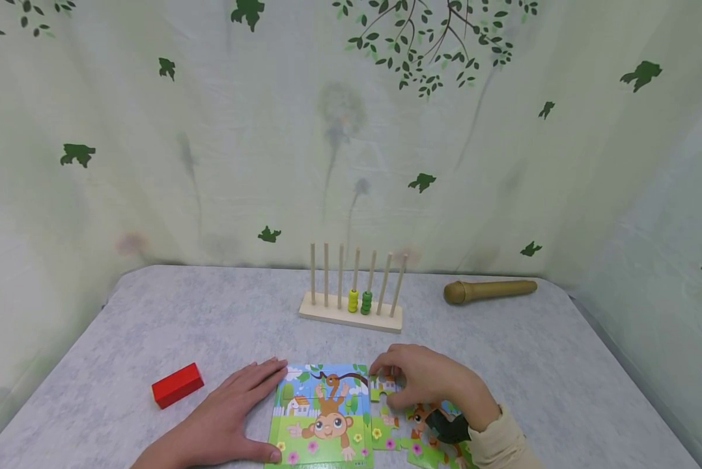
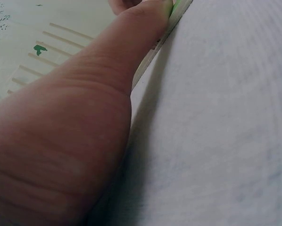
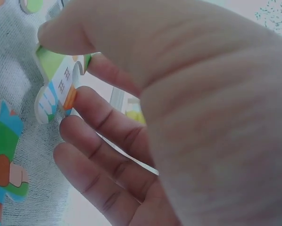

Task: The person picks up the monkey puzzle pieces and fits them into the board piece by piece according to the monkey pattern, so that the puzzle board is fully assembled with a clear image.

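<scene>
A square puzzle board (image 1: 322, 443) with a monkey picture lies near the front of the table. My left hand (image 1: 228, 404) rests along its left side, fingers stretched out toward the upper corner and thumb at the lower left corner. In the left wrist view, the thumb (image 2: 131, 33) touches the board's edge. Just right of the board, my right hand (image 1: 427, 378) pinches a puzzle piece (image 3: 61, 77) with a house on it between thumb and fingers. Loose puzzle pieces (image 1: 380, 433) lie below and beside that hand, partly hidden by the wrist.
A red block (image 1: 178, 385) lies left of my left hand. Behind the board stands a wooden peg rack (image 1: 351, 318) with yellow beads (image 1: 353, 301) and green beads (image 1: 366, 303). A brown wooden stick with a rounded head (image 1: 490, 290) lies at the back right.
</scene>
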Motion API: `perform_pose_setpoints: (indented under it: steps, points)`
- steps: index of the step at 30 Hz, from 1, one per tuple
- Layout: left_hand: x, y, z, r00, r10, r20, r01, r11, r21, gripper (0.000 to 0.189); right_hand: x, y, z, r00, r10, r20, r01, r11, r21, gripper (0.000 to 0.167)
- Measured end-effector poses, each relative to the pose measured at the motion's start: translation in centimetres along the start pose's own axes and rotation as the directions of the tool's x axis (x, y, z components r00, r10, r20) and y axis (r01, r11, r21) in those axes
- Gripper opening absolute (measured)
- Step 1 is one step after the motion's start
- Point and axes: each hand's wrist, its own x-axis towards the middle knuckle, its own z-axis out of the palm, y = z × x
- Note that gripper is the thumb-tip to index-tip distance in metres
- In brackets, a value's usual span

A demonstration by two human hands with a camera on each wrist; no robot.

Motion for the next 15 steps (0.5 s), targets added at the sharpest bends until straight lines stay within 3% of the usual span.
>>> perform_pose_setpoints:
  steps: [9, 15]
  points:
    - [-0.06, -0.04, -0.01, 1.0, 0.012, -0.019, -0.012, 1.0, 0.016, 0.114, 0.03, -0.47, -0.15, 1.0, 0.004, -0.026, -0.005, 0.999, -0.036, 0.041]
    - [0.0, 0.1, -0.15, 1.0, -0.004, 0.007, 0.004, 1.0, -0.006, 0.115, 0.06, -0.95, -0.18, 0.998, -0.024, -0.054, 0.021, 0.998, -0.057, 0.043]
